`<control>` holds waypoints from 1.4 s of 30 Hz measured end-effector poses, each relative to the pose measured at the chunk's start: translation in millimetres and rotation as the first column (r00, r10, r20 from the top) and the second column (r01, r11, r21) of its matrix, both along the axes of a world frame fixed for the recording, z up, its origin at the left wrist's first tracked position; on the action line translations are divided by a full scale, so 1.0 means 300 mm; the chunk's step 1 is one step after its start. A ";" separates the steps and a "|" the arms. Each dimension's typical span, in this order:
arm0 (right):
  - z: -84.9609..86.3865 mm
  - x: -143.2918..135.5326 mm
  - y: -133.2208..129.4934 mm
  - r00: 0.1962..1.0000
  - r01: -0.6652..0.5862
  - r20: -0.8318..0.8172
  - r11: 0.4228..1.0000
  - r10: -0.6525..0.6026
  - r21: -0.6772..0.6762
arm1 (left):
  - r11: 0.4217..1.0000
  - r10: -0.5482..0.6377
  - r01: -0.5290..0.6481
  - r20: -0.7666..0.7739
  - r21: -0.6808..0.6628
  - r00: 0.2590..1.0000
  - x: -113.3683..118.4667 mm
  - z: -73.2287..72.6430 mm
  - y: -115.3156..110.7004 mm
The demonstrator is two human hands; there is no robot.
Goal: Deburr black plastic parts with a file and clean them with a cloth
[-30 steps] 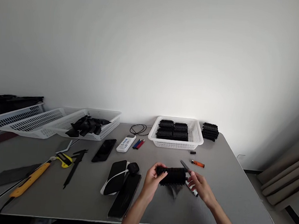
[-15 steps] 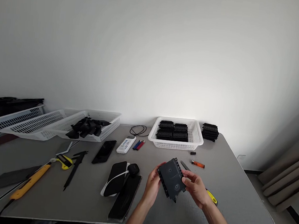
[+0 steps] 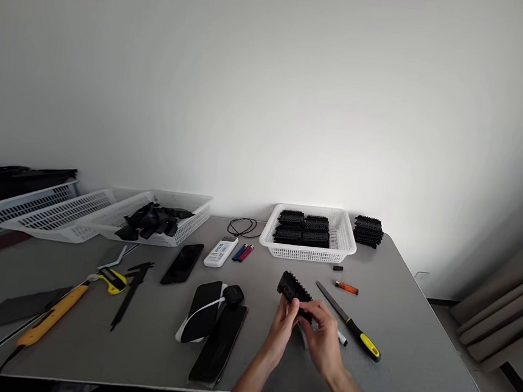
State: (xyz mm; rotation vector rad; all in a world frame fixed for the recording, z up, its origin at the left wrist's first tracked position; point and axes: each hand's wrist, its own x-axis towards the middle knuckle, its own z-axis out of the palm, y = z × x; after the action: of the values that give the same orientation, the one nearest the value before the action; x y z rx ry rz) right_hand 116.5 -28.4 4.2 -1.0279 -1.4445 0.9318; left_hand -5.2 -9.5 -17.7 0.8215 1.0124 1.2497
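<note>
Holding a black toothed part [image 3: 295, 287] tilted over the bench [image 3: 416, 362], with the left hand [image 3: 281, 331] clamped on its near side and the right hand [image 3: 323, 339] closed on its lower right end. Working beside a file [image 3: 350, 323] with a black and yellow handle, a marker [image 3: 342, 338] half hidden behind the right hand, and an orange lighter [image 3: 346, 287] farther back. Facing a white basket [image 3: 306, 254] of similar black parts [image 3: 315, 238], with a stack [image 3: 368, 231] of more just right of it.

Both hands [image 3: 302, 328] grip a toothed black part [image 3: 294, 289] beside a yellow-and-black-handled file [image 3: 351, 326].
</note>
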 end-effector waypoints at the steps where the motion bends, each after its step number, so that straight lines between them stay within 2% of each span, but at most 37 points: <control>1: 0.010 -0.005 -0.009 0.997 -0.045 0.061 0.999 0.044 0.016 | 0.998 0.040 -0.039 0.018 -0.039 0.999 -0.006 -0.012 0.004; 3: 0.027 -0.007 -0.021 0.984 -0.128 0.125 0.992 0.125 0.017 | 0.985 0.120 -0.109 0.078 -0.132 0.990 -0.023 -0.025 0.012; 5: 0.036 0.003 -0.018 0.982 -0.143 0.129 0.990 0.141 0.014 | 0.975 0.116 -0.073 0.198 -0.211 0.973 -0.045 -0.020 0.017; 8: 0.021 0.027 0.015 0.994 -0.003 0.112 1.000 0.000 0.028 | 0.975 0.042 0.051 0.405 -0.216 0.913 -0.082 0.013 0.020; 10: -0.013 0.038 0.045 0.978 0.084 0.187 0.996 -0.090 0.042 | 0.981 0.034 0.064 0.486 -0.185 0.873 -0.103 0.033 0.021; 12: -0.063 0.037 0.069 0.927 0.079 0.363 0.995 -0.097 0.065 | 0.982 0.014 0.088 0.530 -0.166 0.848 -0.121 0.045 0.022; 15: -0.143 0.015 0.087 0.763 0.015 0.644 0.997 -0.057 0.070 | 0.973 -0.070 0.184 0.572 -0.143 0.817 -0.136 0.053 0.024; 18: -0.203 -0.012 0.096 0.652 0.015 0.758 1.000 -0.027 0.022 | 0.959 -0.131 0.252 0.592 -0.127 0.795 -0.141 0.065 0.024; 21: -0.231 -0.023 0.108 0.656 0.024 0.754 1.000 -0.021 0.006 | 0.954 -0.160 0.279 0.606 -0.107 0.779 -0.140 0.085 0.020; 24: -0.234 -0.010 0.120 0.688 0.016 0.725 1.000 -0.004 -0.009 | 0.953 -0.180 0.291 0.616 -0.084 0.767 -0.136 0.104 0.016; 26: -0.223 0.010 0.128 0.715 0.008 0.699 1.000 0.005 -0.016 | 0.953 -0.193 0.296 0.616 -0.068 0.764 -0.133 0.112 0.014; 29: -0.177 0.052 0.141 0.838 0.076 0.544 0.997 -0.049 -0.028 | 0.955 -0.190 0.290 0.617 -0.065 0.764 -0.132 0.115 0.015; 32: -0.097 0.096 0.150 0.940 0.171 0.313 0.982 -0.138 -0.081 | 0.959 -0.156 0.266 0.607 -0.094 0.779 -0.131 0.110 0.017; 35: -0.004 0.126 0.149 0.967 0.172 0.203 0.983 -0.156 -0.061 | 0.962 -0.115 0.238 0.591 -0.133 0.798 -0.125 0.108 0.021; 38: 0.067 0.131 0.141 0.960 0.140 0.240 0.989 -0.147 0.046 | 0.961 -0.075 0.215 0.586 -0.173 0.807 -0.112 0.115 0.022; 42: 0.102 0.107 0.131 0.914 0.043 0.392 0.987 -0.102 0.158 | 0.962 -0.051 0.195 0.573 -0.193 0.818 -0.093 0.138 0.017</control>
State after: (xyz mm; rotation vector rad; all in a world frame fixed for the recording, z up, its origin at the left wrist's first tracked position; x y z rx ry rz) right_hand 148.5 11.1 34.7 -1.1993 -1.7696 0.5684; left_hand -33.3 -4.3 23.6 0.2805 0.5948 1.1287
